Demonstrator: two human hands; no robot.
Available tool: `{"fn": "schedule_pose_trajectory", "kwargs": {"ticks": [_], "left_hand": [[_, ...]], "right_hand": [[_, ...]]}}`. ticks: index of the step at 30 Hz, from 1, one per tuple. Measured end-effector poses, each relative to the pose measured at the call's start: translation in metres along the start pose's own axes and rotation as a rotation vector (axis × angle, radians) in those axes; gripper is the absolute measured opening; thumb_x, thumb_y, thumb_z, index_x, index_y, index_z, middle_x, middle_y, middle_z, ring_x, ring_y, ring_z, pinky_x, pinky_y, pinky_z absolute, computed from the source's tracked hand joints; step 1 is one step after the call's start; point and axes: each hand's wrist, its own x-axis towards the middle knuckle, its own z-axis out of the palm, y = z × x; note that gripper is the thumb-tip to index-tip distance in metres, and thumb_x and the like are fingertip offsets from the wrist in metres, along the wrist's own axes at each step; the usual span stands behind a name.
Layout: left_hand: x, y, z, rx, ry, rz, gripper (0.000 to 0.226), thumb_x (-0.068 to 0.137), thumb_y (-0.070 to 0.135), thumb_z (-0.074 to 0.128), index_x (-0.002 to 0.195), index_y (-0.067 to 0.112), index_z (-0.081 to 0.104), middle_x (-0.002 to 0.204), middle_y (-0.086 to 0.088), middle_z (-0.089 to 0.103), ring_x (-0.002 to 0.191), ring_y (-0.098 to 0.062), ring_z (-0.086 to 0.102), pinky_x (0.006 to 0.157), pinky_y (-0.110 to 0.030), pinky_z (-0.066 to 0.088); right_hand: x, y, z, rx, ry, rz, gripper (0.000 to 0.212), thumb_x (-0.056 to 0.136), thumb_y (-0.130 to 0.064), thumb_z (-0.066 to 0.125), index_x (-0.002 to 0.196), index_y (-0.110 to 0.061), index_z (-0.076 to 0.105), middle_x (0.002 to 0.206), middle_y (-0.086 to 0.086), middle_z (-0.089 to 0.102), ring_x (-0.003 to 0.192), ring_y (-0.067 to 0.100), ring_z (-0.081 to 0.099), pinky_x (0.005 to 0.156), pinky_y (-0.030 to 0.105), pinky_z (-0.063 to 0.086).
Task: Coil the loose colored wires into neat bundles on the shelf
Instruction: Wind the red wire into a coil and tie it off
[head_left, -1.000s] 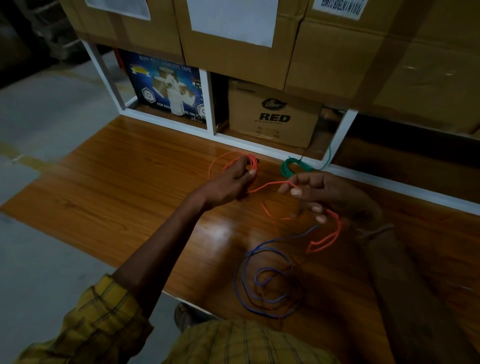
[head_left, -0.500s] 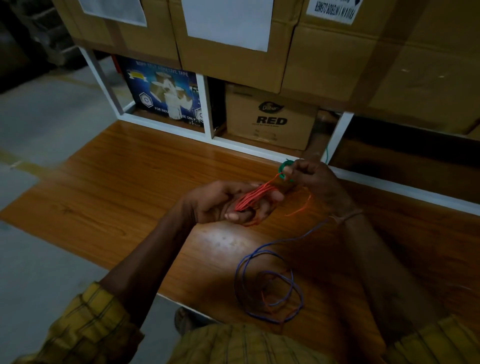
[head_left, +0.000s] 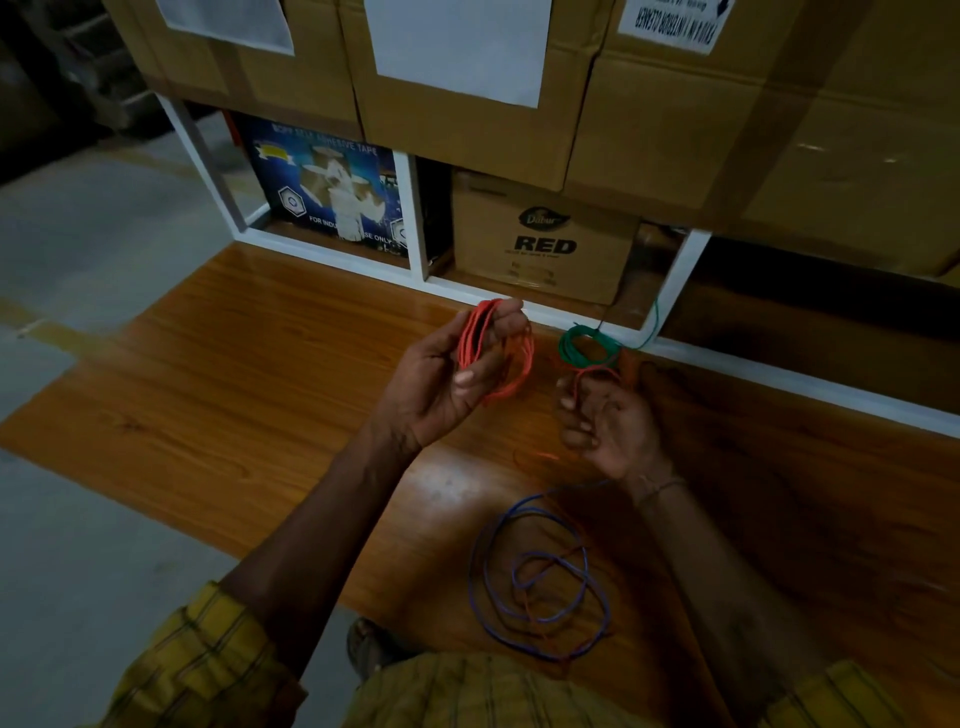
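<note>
A: Counting left to right. One blue printed box (head_left: 332, 195) is sitting in the left bay of the white frame; one brown carton marked RED (head_left: 540, 244) is sitting in the next bay.

B: And wires?

A: Three colours showing. Your left hand (head_left: 447, 379) is gripping one red coil (head_left: 498, 351), several turns, thumb and fingers curling round it, raised over the wooden shelf (head_left: 234, 395). One green coil (head_left: 589, 345) is lying near the white rail, just beyond your right hand.

B: Right hand?

A: Your right hand (head_left: 605, 421) is pinching the red tail (head_left: 584, 382), fingers curling in; too dim to see whether the tail is joining the coil. One blue wire (head_left: 537, 574) is lying in loose loops on the shelf, close to your body, nothing touching it.

B: Cartons above?

A: Three large ones showing.
</note>
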Motion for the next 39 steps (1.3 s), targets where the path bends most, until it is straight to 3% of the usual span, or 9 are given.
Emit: {"fn": "schedule_pose_trajectory", "kwargs": {"ticks": [5, 9, 12, 18, 20, 22, 27, 32, 39], "left_hand": [[0.013, 0.001, 0.0, -0.04, 0.167, 0.144, 0.048, 0.115, 0.035, 0.029, 0.148, 0.003, 0.045, 0.161, -0.021, 0.044, 0.082, -0.015, 0.067, 0.059, -0.019, 0.053], [0.028, -0.009, 0.001, 0.052, 0.376, 0.215, 0.049, 0.115, 0.035, 0.032, 0.152, 0.004, 0.038, 0.132, -0.021, 0.07, 0.121, -0.033, 0.07, 0.1, -0.035, 0.057], [0.038, -0.017, -0.003, 0.365, 0.472, 0.272, 0.046, 0.116, 0.035, 0.031, 0.156, 0.012, 0.031, 0.12, -0.014, 0.077, 0.122, -0.03, 0.07, 0.112, -0.044, 0.051], [0.032, -0.023, -0.03, 1.405, 0.452, 0.235, 0.041, 0.114, 0.046, 0.031, 0.148, 0.021, 0.03, 0.12, -0.008, 0.064, 0.094, -0.018, 0.075, 0.087, -0.046, 0.062], [0.027, -0.023, -0.038, 1.534, 0.399, 0.141, 0.046, 0.114, 0.047, 0.029, 0.152, 0.022, 0.026, 0.117, -0.01, 0.067, 0.08, -0.014, 0.073, 0.079, -0.046, 0.063], [0.022, -0.024, -0.043, 1.578, 0.325, 0.078, 0.046, 0.114, 0.047, 0.03, 0.15, 0.019, 0.027, 0.107, -0.005, 0.069, 0.069, -0.01, 0.067, 0.069, -0.043, 0.06], [0.012, -0.023, -0.046, 1.545, 0.193, -0.023, 0.045, 0.114, 0.047, 0.034, 0.15, 0.021, 0.034, 0.102, -0.003, 0.066, 0.085, -0.012, 0.066, 0.078, -0.034, 0.056], [0.0, -0.031, -0.049, 1.534, 0.085, -0.078, 0.037, 0.114, 0.04, 0.034, 0.143, 0.017, 0.039, 0.09, -0.006, 0.067, 0.074, -0.003, 0.063, 0.07, -0.017, 0.051], [-0.006, -0.032, -0.045, 1.433, 0.068, -0.233, 0.029, 0.115, 0.036, 0.035, 0.13, 0.014, 0.045, 0.086, -0.004, 0.066, 0.069, -0.003, 0.06, 0.067, -0.016, 0.047]], "right_hand": [[-0.008, 0.006, 0.016, -0.358, -0.012, -0.016, 0.031, 0.105, -0.03, 0.046, 0.096, -0.006, 0.063, 0.069, -0.001, 0.039, 0.05, 0.006, 0.02, 0.043, 0.022, 0.012], [-0.013, 0.012, 0.036, -0.536, -0.049, -0.034, 0.034, 0.107, -0.028, 0.045, 0.091, -0.002, 0.061, 0.067, 0.001, 0.036, 0.046, 0.006, 0.025, 0.039, 0.02, 0.019], [-0.015, 0.014, 0.044, -0.512, -0.133, -0.005, 0.034, 0.106, -0.028, 0.045, 0.089, -0.004, 0.061, 0.066, 0.001, 0.036, 0.044, 0.006, 0.026, 0.038, 0.02, 0.024], [-0.028, -0.009, 0.054, -0.356, -0.2, -0.062, 0.035, 0.107, -0.027, 0.041, 0.083, -0.009, 0.061, 0.065, 0.001, 0.031, 0.045, 0.007, 0.027, 0.038, 0.022, 0.025], [-0.03, -0.019, 0.054, -0.314, -0.195, -0.111, 0.034, 0.106, -0.028, 0.042, 0.085, -0.009, 0.06, 0.064, 0.0, 0.029, 0.044, 0.006, 0.027, 0.039, 0.022, 0.022], [-0.029, -0.026, 0.052, -0.287, -0.151, -0.132, 0.032, 0.105, -0.03, 0.044, 0.087, -0.009, 0.06, 0.061, -0.003, 0.03, 0.043, 0.003, 0.027, 0.037, 0.02, 0.021], [-0.019, -0.037, 0.042, -0.282, 0.02, -0.223, 0.029, 0.102, -0.028, 0.048, 0.085, -0.008, 0.059, 0.054, -0.008, 0.03, 0.037, 0.001, 0.024, 0.034, 0.017, 0.021], [-0.011, -0.059, 0.041, -0.335, 0.199, -0.247, 0.036, 0.107, -0.021, 0.045, 0.075, -0.009, 0.058, 0.048, -0.008, 0.028, 0.035, 0.002, 0.022, 0.032, 0.016, 0.02], [-0.004, -0.067, 0.039, -0.45, 0.142, -0.224, 0.032, 0.108, -0.022, 0.045, 0.083, -0.008, 0.06, 0.056, -0.004, 0.029, 0.041, 0.004, 0.024, 0.036, 0.017, 0.023]]}}
